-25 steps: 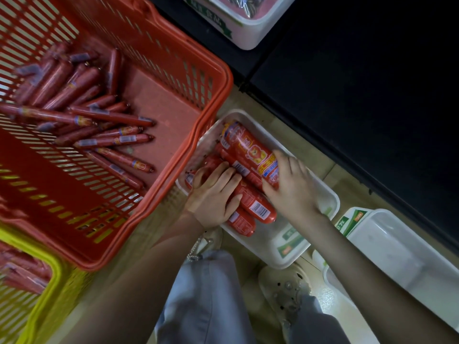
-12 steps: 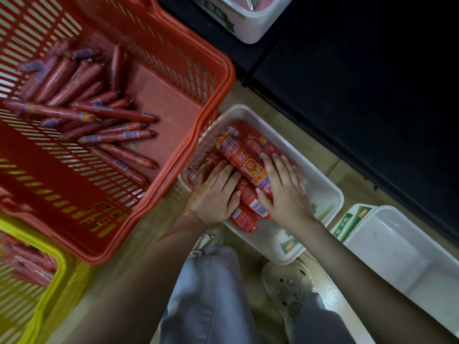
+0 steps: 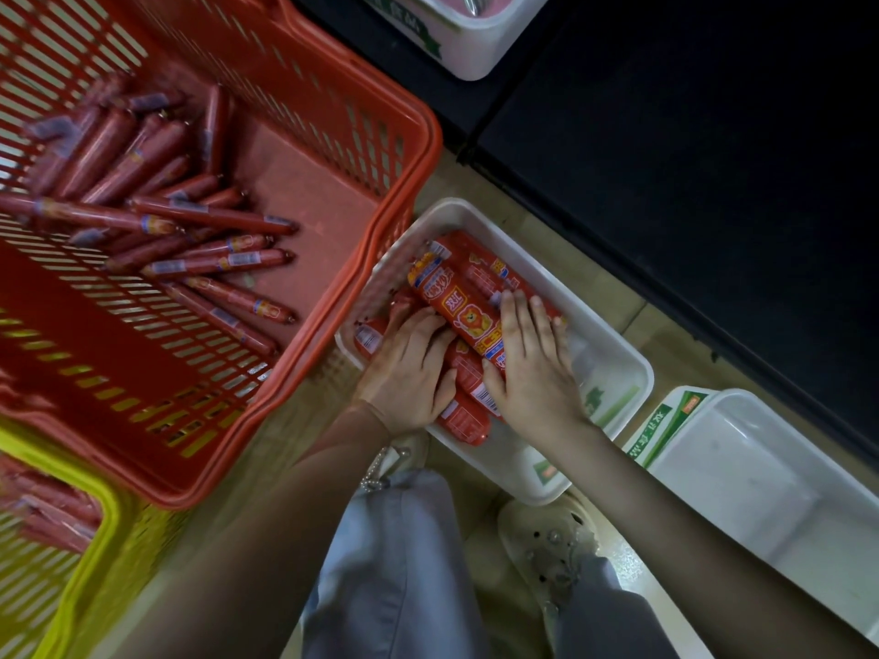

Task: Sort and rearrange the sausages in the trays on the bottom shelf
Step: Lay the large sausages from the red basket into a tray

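— Which one are you on?

— The lion-label sausage (image 3: 468, 316). It lies on top of the other thick ones in the white tray (image 3: 623, 361), which sits on the floor against the red basket (image 3: 421, 135).

— Which way does it run?

— Diagonally. Its far end points to the tray's back-left corner and its near end comes toward my wrists, along the tray's length.

— And your hands?

— They're on either side of it. My left hand (image 3: 409, 373) is flat on the pile against its left flank. My right hand (image 3: 532, 368) lies along its right flank with fingers straight and the thumb at the near end. Neither hand is wrapped round it, so I'm only pressing it between them, and neither is nearer.

— What next?

— I'd nudge it sideways until it's parallel with the ones underneath. The thin sausages (image 3: 190, 240) in the basket and the empty tray (image 3: 761, 473) to my right can wait.
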A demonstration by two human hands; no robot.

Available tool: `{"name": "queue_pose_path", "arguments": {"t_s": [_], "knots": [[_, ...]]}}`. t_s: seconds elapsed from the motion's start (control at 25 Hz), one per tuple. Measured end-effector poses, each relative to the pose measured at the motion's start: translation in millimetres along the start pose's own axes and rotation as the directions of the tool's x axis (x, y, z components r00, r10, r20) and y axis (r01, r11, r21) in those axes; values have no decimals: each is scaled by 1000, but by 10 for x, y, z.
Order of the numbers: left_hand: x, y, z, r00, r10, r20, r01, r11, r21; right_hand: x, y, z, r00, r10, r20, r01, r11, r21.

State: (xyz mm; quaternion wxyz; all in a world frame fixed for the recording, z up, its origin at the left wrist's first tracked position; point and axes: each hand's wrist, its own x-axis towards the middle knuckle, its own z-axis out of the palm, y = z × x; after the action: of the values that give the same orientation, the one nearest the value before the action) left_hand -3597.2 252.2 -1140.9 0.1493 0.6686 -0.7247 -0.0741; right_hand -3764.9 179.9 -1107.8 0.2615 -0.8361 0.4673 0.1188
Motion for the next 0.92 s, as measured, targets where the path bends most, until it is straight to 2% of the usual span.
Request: {"name": "queue_pose_path", "arguments": {"t_s": [0.08,0.2,0.32,0.4,0.52,0.6,0.8,0.92], "knots": [[9,-20,-18,1000,-30,7,30,998,-63,9,12,-32,1000,-4,20,4,1000,-13],[-9,-17,-2,999,-33,-11,33,998,-53,31,53,-78,998,-12,57,15,999,-37],[-13,3,0,1000,-22,-20,22,1000,-16,47,33,-76,989,-144,28,146,987,-74],[-10,15,-20,1000,-28,-9,28,1000,9,76,20,-52,984,-177,13,178,981,-80],[-25,10,-42,999,-50,17,49,997,51,113,4,-45,993,-119,1,117,980,-164],[-38,0,-31,997,-60,45,57,997,61,139,-12,-29,996,-72,44,79,977,-198],[-84,0,-39,990,-74,116,67,995,69,153,-55,42,996,-19,82,34,980,-195],[-81,11,-55,987,-85,136,78,995,56,203,-22,-46,997,-7,74,13,997,-81]]}}
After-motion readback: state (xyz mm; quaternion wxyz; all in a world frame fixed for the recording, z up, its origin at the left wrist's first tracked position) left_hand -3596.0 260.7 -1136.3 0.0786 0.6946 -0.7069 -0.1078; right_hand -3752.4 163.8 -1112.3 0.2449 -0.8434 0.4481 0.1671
